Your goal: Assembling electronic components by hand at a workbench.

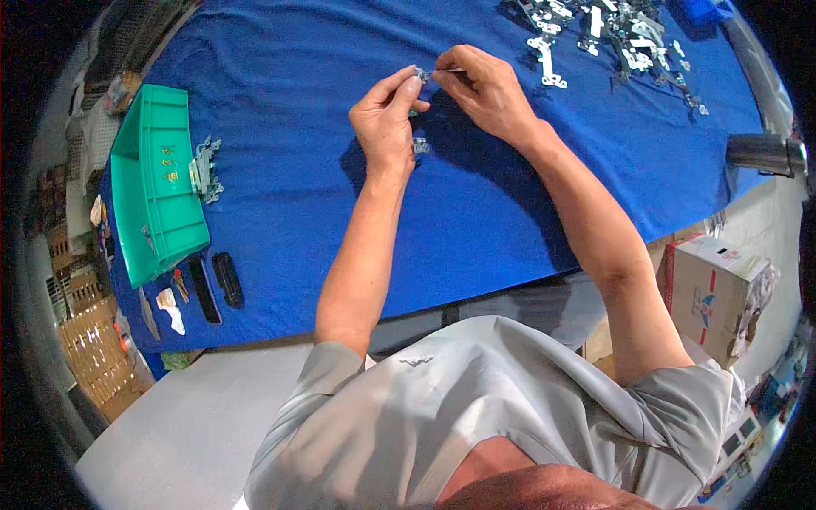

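Note:
Both my hands meet over the blue cloth-covered table. My left hand pinches a small metal bracket between thumb and forefinger. My right hand holds a thin metal pin or tool against that bracket from the right. A second small metal bracket lies on the cloth just below my left hand. A heap of several shiny metal brackets is spread at the far right of the table.
A green plastic bin stands at the table's left edge, a small stack of metal brackets beside it. Two black bars lie near the front left corner. A cardboard box sits on the floor at right.

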`<action>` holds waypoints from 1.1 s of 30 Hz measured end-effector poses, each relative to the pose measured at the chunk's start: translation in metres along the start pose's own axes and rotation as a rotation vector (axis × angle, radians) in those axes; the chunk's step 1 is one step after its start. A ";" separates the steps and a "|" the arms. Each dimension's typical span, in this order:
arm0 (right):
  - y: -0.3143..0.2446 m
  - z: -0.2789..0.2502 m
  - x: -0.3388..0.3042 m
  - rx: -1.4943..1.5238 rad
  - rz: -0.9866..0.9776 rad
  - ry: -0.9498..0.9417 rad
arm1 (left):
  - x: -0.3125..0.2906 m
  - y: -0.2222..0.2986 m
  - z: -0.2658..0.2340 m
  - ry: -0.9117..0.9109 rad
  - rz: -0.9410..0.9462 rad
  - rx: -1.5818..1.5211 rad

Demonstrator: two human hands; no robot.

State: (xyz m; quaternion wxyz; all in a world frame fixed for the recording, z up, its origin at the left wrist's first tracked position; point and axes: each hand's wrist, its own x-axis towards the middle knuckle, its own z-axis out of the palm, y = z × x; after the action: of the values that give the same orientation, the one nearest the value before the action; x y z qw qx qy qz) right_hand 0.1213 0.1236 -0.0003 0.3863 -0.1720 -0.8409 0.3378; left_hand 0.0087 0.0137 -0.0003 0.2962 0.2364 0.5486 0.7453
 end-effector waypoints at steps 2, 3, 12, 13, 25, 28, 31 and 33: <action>0.001 -0.003 -0.001 0.002 0.068 -0.013 | 0.000 -0.002 0.001 -0.012 -0.010 -0.011; 0.002 -0.001 -0.002 0.002 0.024 0.008 | -0.001 -0.002 0.000 0.000 -0.003 0.034; 0.001 -0.003 -0.002 -0.152 0.065 -0.029 | -0.003 0.002 -0.001 -0.036 0.169 0.246; -0.002 -0.002 -0.002 -0.140 0.101 -0.042 | -0.003 0.001 -0.003 -0.032 0.155 0.217; 0.001 -0.004 0.001 -0.182 0.166 -0.109 | 0.000 0.001 -0.001 -0.023 0.104 0.188; -0.002 0.003 -0.001 0.103 0.055 0.090 | 0.001 0.000 -0.002 -0.019 0.087 0.184; 0.005 -0.001 0.000 0.019 0.038 0.005 | 0.001 0.000 -0.003 -0.021 0.068 0.183; 0.007 -0.002 -0.001 -0.111 0.080 -0.071 | 0.001 0.000 -0.003 -0.026 0.075 0.174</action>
State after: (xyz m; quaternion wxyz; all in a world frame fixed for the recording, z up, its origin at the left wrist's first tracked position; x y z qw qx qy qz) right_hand 0.1237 0.1290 -0.0042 0.3323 -0.2148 -0.8639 0.3117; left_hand 0.0058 0.0128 -0.0014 0.2536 0.2913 0.5980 0.7023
